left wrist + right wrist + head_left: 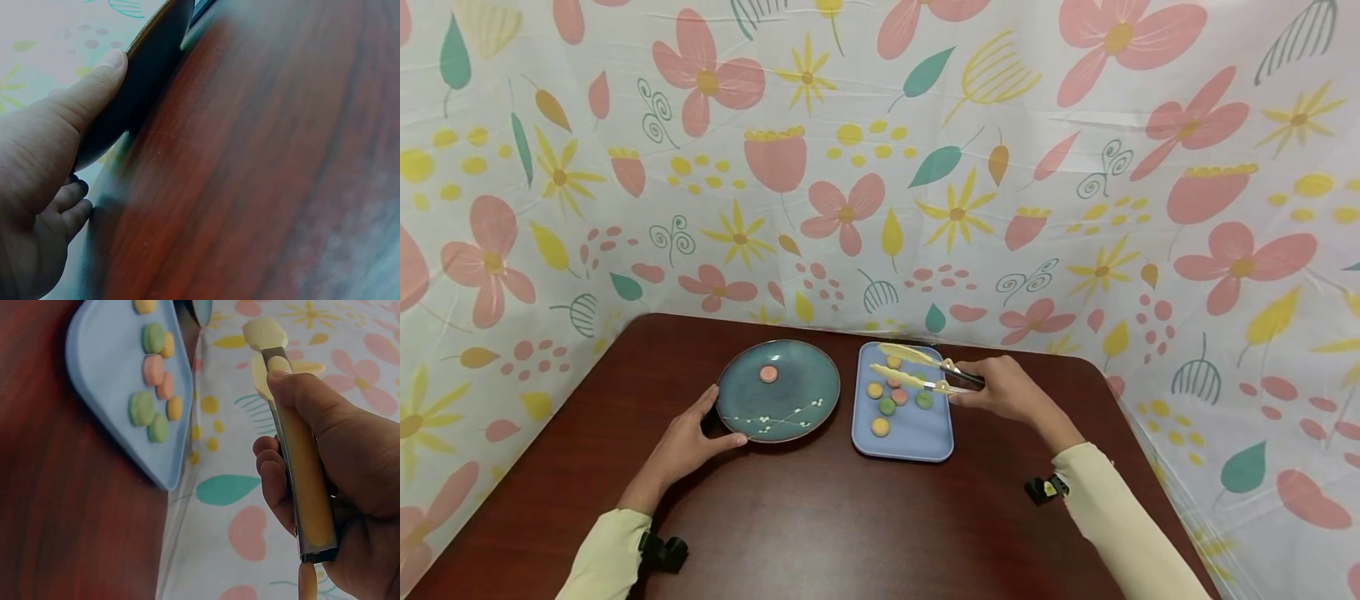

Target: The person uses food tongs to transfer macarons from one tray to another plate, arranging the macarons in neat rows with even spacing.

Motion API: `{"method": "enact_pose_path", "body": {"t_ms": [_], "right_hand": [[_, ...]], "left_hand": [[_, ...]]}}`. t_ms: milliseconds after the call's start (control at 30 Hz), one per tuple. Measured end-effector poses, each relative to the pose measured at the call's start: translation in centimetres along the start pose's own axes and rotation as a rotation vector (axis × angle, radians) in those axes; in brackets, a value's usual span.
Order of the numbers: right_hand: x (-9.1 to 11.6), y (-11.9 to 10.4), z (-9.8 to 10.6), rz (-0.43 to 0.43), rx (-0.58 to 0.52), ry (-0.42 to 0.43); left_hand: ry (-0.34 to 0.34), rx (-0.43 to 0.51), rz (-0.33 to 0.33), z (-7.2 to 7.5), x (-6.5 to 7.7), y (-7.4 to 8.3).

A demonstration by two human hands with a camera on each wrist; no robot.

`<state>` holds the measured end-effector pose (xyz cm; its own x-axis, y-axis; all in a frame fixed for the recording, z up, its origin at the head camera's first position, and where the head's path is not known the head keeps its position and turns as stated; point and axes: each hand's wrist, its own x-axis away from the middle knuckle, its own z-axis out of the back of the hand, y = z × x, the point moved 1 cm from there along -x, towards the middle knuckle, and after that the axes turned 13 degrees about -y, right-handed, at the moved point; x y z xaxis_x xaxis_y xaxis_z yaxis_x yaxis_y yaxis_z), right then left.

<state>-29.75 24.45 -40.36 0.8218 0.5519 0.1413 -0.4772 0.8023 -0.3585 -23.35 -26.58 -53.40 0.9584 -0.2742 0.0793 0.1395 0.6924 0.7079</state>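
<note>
My left hand (688,442) holds the near left rim of a round blue-green plate (801,375), thumb on the rim in the left wrist view. One pink macaron (768,374) sits on the plate, above a painted blossom branch. To its right, a blue tray (917,443) carries several small macarons: yellow (880,427), green (887,407) and pink (899,397). In my right hand (1011,390) I grip metal tongs (306,481) with pale yellow tips. Their two arms stand apart over the tray's far part, and I see no macaron pinched between them.
The dark reddish wooden table (790,517) bears the plate and tray near its far edge. A floral curtain (850,167) hangs behind and along both sides. Black wrist cameras (662,552) sit at both sleeves.
</note>
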Motion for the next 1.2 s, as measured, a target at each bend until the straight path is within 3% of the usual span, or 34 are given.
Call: {"method": "enact_pose_path", "body": {"t_ms": [367,1200], "right_hand": [[1.8,0.9,-2.0,-0.045,-0.072,-0.05],[3.5,1.2,-6.0,0.014,-0.129,-0.081]], "left_hand": [[-0.004,0.004,0.001,0.0,0.0,0.1],[-0.006,0.012,-0.002,0.1,0.2,0.3]]}}
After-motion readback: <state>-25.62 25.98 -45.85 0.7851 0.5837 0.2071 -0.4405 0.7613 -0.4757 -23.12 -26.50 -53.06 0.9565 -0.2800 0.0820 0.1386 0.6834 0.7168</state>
